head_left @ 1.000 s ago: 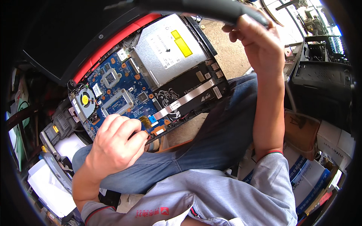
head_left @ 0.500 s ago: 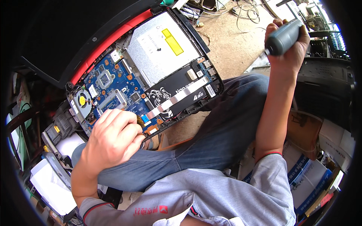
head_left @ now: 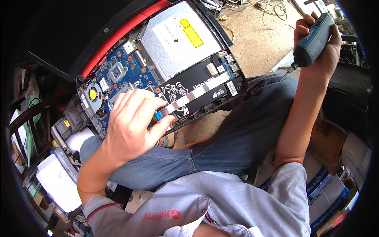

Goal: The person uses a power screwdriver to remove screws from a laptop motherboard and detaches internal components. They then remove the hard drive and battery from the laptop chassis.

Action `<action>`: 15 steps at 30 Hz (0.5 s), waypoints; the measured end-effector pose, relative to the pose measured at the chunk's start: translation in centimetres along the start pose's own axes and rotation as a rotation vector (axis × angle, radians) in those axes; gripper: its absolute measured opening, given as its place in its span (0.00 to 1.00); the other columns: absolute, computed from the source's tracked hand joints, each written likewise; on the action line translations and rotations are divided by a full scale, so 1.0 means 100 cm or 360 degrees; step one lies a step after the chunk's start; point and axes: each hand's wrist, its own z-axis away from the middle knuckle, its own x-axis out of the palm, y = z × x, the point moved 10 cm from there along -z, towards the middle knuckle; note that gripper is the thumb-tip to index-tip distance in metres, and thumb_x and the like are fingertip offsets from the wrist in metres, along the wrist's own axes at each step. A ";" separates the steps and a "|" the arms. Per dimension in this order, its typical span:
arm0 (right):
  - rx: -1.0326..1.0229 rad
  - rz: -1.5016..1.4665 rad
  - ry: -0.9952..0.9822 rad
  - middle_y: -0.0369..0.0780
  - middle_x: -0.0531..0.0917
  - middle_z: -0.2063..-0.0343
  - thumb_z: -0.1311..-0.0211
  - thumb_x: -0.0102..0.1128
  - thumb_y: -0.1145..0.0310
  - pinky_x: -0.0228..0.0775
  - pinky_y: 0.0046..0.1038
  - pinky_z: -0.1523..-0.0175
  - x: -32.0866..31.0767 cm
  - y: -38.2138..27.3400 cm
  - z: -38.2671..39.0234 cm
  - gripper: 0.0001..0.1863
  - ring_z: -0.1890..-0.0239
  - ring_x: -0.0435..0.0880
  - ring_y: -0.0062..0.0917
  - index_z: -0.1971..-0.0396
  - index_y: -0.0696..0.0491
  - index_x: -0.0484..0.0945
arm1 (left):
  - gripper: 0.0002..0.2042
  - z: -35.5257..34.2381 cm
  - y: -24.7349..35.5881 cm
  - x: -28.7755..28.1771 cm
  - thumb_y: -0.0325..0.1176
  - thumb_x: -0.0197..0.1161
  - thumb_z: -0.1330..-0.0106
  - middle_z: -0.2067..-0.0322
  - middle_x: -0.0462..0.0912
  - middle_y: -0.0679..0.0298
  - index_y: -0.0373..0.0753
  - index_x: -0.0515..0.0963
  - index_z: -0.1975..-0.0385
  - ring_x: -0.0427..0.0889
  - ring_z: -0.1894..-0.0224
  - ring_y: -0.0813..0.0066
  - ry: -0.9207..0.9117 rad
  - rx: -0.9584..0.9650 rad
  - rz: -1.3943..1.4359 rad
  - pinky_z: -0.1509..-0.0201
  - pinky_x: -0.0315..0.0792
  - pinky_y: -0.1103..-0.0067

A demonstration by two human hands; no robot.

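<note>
An opened laptop [head_left: 134, 73] lies tilted before me, its inside bare. My left hand [head_left: 132, 124] rests over the blue circuit board's near edge, fingers stretched and thumb apart. Thumb and index finger straddle the blue end of a silvery flat ribbon cable [head_left: 189, 98]; any touch there cannot be made out. The cable runs across a black drive [head_left: 173, 89] with a white tiger print. My right hand [head_left: 325, 65] is wrapped around a dark teal electric screwdriver [head_left: 314, 45], raised off to the right. Its bit points down and left, over my knee.
Inside the laptop are a fan [head_left: 93, 94] and a silver optical drive [head_left: 179, 39]. The dark lid [head_left: 51, 31] stretches up left. Cables [head_left: 274, 10] lie on the dusty surface beyond. A grey-black power tool [head_left: 73, 118] and papers [head_left: 59, 181] sit left, boxes [head_left: 327, 193] right.
My left hand's curled fingers have spread and straightened beside the cable end. The screwdriver has turned, so its bit now shows. The whole view has shifted, with things appearing farther right.
</note>
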 end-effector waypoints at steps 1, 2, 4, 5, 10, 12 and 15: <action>-0.0029 -0.0052 -0.0038 0.48 0.73 0.61 0.27 0.47 0.56 0.71 0.31 0.57 0.010 0.005 0.002 0.27 0.59 0.70 0.32 0.47 0.68 0.68 | 0.16 -0.001 0.000 0.001 0.27 0.77 0.52 0.66 0.79 0.55 0.35 0.80 0.64 0.78 0.65 0.56 -0.0013 0.0003 -0.0003 0.59 0.71 0.67; -0.0052 -0.0105 -0.0081 0.48 0.74 0.62 0.26 0.47 0.56 0.72 0.32 0.58 0.021 0.013 0.003 0.26 0.60 0.71 0.32 0.49 0.68 0.68 | 0.13 -0.002 0.000 0.000 0.26 0.76 0.52 0.67 0.79 0.57 0.36 0.80 0.67 0.78 0.66 0.58 -0.0006 -0.0006 -0.0004 0.60 0.70 0.68; -0.0015 -0.0098 -0.0074 0.49 0.76 0.63 0.25 0.46 0.56 0.72 0.32 0.58 0.027 0.017 0.004 0.25 0.62 0.72 0.32 0.51 0.68 0.69 | 0.12 -0.001 0.000 0.000 0.25 0.75 0.51 0.68 0.79 0.58 0.37 0.80 0.67 0.78 0.66 0.60 0.0032 0.0023 0.0013 0.60 0.70 0.69; -0.0007 -0.0094 -0.0088 0.49 0.75 0.63 0.25 0.46 0.56 0.72 0.32 0.58 0.028 0.016 0.004 0.25 0.62 0.71 0.32 0.51 0.68 0.69 | 0.11 -0.001 0.001 -0.001 0.25 0.74 0.51 0.68 0.79 0.59 0.37 0.80 0.68 0.78 0.67 0.61 0.0054 0.0040 0.0021 0.60 0.70 0.70; -0.0009 -0.0059 -0.0070 0.49 0.76 0.62 0.25 0.47 0.56 0.73 0.30 0.59 0.029 0.020 0.006 0.26 0.62 0.71 0.31 0.48 0.69 0.68 | 0.15 0.000 -0.003 0.000 0.32 0.76 0.49 0.61 0.80 0.56 0.36 0.79 0.64 0.80 0.63 0.58 -0.0060 0.0134 0.0237 0.56 0.72 0.68; -0.0001 -0.0021 -0.0054 0.48 0.76 0.62 0.25 0.47 0.56 0.73 0.30 0.59 0.027 0.020 0.006 0.27 0.62 0.72 0.30 0.47 0.69 0.68 | 0.18 -0.004 -0.006 -0.007 0.34 0.77 0.50 0.57 0.80 0.54 0.36 0.79 0.62 0.80 0.58 0.55 -0.0038 0.0212 0.0142 0.51 0.73 0.66; 0.0021 0.0077 -0.0046 0.47 0.77 0.62 0.24 0.47 0.56 0.73 0.28 0.59 0.028 0.022 0.006 0.27 0.63 0.72 0.28 0.47 0.69 0.69 | 0.23 -0.009 -0.014 -0.015 0.36 0.76 0.48 0.48 0.81 0.53 0.34 0.79 0.54 0.79 0.48 0.51 -0.0085 0.0263 -0.0134 0.43 0.72 0.62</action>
